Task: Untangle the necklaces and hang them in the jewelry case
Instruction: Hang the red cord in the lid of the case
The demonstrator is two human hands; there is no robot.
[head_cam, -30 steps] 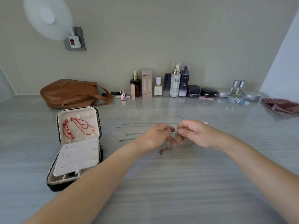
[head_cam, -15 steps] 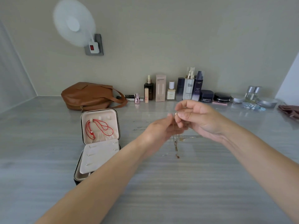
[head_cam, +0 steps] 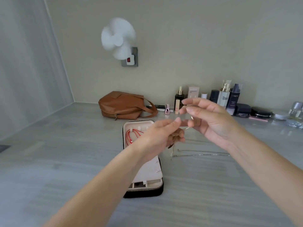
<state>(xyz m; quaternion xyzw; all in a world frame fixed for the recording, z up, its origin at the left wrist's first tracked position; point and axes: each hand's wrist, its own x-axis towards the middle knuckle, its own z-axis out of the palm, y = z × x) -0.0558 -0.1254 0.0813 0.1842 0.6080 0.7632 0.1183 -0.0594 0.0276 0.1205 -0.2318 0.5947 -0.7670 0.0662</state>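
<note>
Above the jewelry case [head_cam: 144, 192], two o'clock corner, we hold one gold necklace [head_cam: 171, 151] pinched between left hand [head_cam: 157, 136] and right hand [head_cam: 209, 120]; likely risk: dangling tail catching silver chains [head_cam: 205, 154] at three o'clock.

Soft even daylight; wide-angle bending at edges, fan [head_cam: 118, 38] motion-blurred.

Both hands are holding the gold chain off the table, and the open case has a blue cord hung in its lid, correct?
No: the head view shows the cord in the lid of the case is red, not blue. The left hand and right hand do hold the gold chain off the table.
</note>
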